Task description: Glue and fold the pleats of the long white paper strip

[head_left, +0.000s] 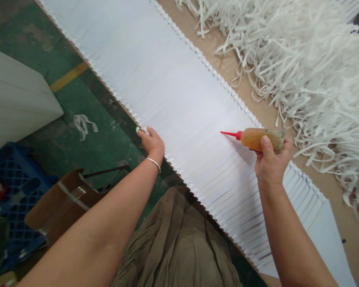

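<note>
A long band of overlapping white paper strips (173,91) lies diagonally across the brown table (224,65). My right hand (271,159) is closed round an amber squeeze bottle (259,138) lying sideways, its red nozzle pointing left just above the strips. My left hand (152,142) rests on the near edge of the band, fingers curled over the strip ends. A thin bracelet circles my left wrist.
A big heap of loose white paper strips (314,71) covers the table's far right. Below the table edge are a green floor (86,115) with a yellow line, a white block (14,99), a blue crate (14,187) and a brown cardboard piece (62,199).
</note>
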The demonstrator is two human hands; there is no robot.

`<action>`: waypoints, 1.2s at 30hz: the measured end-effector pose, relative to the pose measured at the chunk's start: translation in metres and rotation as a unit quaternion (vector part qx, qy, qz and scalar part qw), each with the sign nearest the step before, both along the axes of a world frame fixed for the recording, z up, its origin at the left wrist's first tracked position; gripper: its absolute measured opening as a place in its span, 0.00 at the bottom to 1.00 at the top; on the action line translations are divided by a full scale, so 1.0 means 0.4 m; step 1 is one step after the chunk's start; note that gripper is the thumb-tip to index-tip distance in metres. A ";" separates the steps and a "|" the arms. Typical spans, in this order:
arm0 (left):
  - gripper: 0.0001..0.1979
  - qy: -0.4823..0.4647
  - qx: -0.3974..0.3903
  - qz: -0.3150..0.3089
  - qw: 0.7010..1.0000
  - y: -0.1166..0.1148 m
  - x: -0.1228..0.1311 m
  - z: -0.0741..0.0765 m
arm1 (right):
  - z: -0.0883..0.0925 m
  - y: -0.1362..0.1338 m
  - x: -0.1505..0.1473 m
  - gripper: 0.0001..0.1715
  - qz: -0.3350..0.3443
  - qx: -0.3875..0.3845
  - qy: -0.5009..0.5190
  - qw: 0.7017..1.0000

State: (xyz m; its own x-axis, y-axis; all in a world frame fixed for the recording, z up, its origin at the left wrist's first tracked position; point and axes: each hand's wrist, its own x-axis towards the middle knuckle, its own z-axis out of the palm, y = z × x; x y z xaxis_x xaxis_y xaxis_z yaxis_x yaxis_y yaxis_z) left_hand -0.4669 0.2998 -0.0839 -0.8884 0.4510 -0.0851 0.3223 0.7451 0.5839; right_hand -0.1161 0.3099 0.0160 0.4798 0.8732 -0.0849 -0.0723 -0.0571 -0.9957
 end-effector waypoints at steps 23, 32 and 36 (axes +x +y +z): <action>0.13 -0.031 0.023 0.005 0.999 -0.001 0.013 0.017 | 0.014 -0.275 -0.187 0.41 0.116 -0.095 -0.181 0.972; 0.14 -0.031 0.016 0.007 0.999 -0.003 0.013 0.014 | 0.038 -0.296 -0.162 0.47 0.195 0.094 -0.230 0.949; 0.15 -0.024 0.017 0.003 1.000 -0.004 0.011 0.015 | 0.080 -0.193 -0.090 0.44 0.108 0.134 -0.261 0.950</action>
State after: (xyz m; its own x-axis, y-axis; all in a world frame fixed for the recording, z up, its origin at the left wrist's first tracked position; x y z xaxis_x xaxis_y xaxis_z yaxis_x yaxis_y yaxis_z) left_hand -0.4625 0.2981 -0.0779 -0.8863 0.4490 -0.1136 0.2883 0.7270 0.6232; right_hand -0.1522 0.2326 0.0479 0.2024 0.9128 0.3547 0.4195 0.2464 -0.8737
